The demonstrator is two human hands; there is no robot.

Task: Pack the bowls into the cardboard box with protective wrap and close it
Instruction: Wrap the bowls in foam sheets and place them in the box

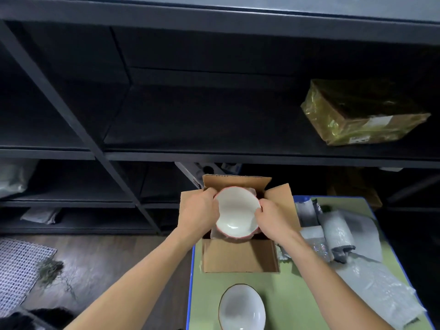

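Bowl [237, 211] white inside, pink rim, upright in hands

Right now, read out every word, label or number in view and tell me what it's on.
Nothing is legible.
Yellow-wrapped parcel on the shelf: white label and smaller label, both too blurred to read.
White carton behind the cardboard box: dark print, too blurred to read.
Cardboard box, held bowl, near bowl: no print visible.
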